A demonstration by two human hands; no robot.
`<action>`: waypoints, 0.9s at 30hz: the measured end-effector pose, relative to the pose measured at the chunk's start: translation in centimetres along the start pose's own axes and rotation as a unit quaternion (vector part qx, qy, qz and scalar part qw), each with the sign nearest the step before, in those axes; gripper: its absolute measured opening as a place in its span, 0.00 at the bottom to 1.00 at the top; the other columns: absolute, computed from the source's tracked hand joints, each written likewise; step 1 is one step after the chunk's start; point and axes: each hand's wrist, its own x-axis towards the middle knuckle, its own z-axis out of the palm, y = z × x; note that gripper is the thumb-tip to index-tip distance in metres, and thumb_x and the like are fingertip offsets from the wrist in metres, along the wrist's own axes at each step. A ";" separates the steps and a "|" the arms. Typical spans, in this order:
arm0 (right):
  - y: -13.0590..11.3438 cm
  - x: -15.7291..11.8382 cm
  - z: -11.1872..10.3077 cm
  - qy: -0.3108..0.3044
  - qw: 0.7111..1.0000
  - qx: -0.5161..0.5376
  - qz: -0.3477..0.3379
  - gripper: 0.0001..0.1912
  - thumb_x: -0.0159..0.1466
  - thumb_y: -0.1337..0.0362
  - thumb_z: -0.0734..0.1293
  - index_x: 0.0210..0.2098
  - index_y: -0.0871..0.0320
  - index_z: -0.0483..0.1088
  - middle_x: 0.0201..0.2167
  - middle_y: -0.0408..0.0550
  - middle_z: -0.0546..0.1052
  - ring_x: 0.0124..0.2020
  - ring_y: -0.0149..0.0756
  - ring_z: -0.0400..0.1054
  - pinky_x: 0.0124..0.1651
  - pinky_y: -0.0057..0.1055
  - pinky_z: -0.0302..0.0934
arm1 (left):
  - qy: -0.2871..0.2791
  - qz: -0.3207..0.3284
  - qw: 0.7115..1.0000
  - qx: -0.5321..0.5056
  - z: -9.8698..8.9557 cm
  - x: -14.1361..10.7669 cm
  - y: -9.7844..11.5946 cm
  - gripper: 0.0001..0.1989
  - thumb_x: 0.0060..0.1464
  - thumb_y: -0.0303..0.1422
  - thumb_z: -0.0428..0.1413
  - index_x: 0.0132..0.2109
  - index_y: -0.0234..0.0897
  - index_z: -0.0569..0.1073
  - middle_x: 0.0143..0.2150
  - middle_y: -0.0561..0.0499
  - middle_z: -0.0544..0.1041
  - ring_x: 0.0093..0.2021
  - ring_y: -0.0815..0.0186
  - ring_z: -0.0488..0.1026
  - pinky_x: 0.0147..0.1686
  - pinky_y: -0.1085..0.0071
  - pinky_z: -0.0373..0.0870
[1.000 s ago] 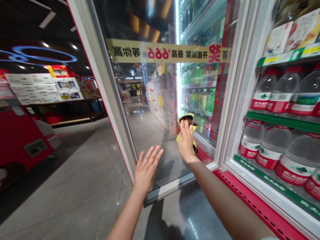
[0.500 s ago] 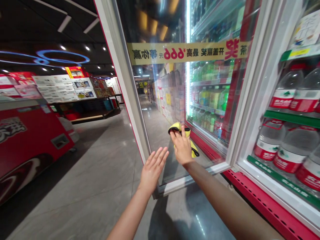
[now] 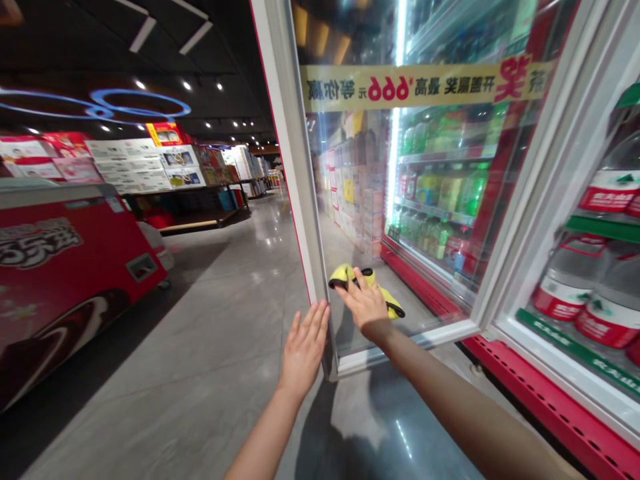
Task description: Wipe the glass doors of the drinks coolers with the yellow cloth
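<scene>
A glass door [image 3: 360, 220] in a pale metal frame stands swung out from a drinks fridge. Against the lower part of its glass lies a yellow cloth [image 3: 383, 293] with black edging. My right hand [image 3: 366, 303] presses on this cloth with its fingers spread, so the cloth is pinned between hand and glass. My left hand [image 3: 304, 350] is at the lower outer edge of the door frame, fingers stretched out and nothing held. A yellow strip [image 3: 365, 90] with mirrored writing crosses the glass above both hands.
Open fridge shelves with large water bottles [image 3: 565, 280] are at the right, above a red base panel [image 3: 550, 407]. A red chest freezer [image 3: 100, 247] stands at the left. Stacked boxes [image 3: 130, 163] sit on a display table behind it. Grey floor [image 3: 230, 320] lies between.
The view has shifted, and the door now appears farther right. My right hand and the cloth have moved left across the glass towards the outer frame. My left hand is now closer to the frame edge.
</scene>
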 end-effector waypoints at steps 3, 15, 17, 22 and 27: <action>-0.2 -1.0 0.1 -0.034 0.998 0.011 -0.052 0.29 0.68 0.73 0.60 0.64 0.44 0.68 0.65 0.50 0.72 0.73 0.46 0.52 0.71 0.61 0.45 | 0.007 -0.014 1.000 -0.001 0.6 -0.1 0.6 0.35 0.65 0.22 0.45 0.75 0.28 0.41 0.73 0.39 0.56 0.75 0.59 0.49 0.72 0.53 0.54; -0.7 -0.8 0.8 -0.051 0.997 0.015 -0.058 0.30 0.68 0.73 0.58 0.68 0.49 0.63 0.66 0.53 0.71 0.73 0.48 0.51 0.71 0.65 0.45 | -0.014 -0.038 0.999 -0.008 1.7 0.4 0.7 0.34 0.65 0.21 0.41 0.75 0.32 0.43 0.73 0.39 0.56 0.74 0.60 0.51 0.73 0.51 0.50; -0.4 -0.4 0.4 -0.047 0.996 0.023 -0.069 0.30 0.68 0.73 0.59 0.68 0.50 0.63 0.65 0.53 0.71 0.73 0.48 0.51 0.72 0.66 0.42 | -0.013 -0.039 0.999 0.003 1.8 0.4 0.7 0.33 0.65 0.21 0.41 0.75 0.32 0.46 0.73 0.40 0.57 0.74 0.60 0.52 0.73 0.52 0.51; -0.8 4.5 -2.1 0.024 0.999 0.034 -0.005 0.33 0.68 0.73 0.59 0.72 0.54 0.55 0.71 0.54 0.62 0.77 0.51 0.39 0.73 0.68 0.32 | -0.026 -0.040 0.999 0.000 1.7 0.2 0.5 0.34 0.65 0.22 0.43 0.75 0.32 0.46 0.73 0.41 0.58 0.74 0.60 0.53 0.73 0.51 0.52; 0.1 3.3 -1.2 0.009 0.995 0.027 -0.096 0.28 0.70 0.69 0.59 0.70 0.57 0.60 0.69 0.56 0.66 0.75 0.49 0.45 0.74 0.64 0.34 | -0.036 -0.077 0.996 -0.040 1.6 0.1 1.3 0.38 0.63 0.28 0.50 0.75 0.29 0.44 0.74 0.37 0.54 0.76 0.56 0.47 0.74 0.48 0.44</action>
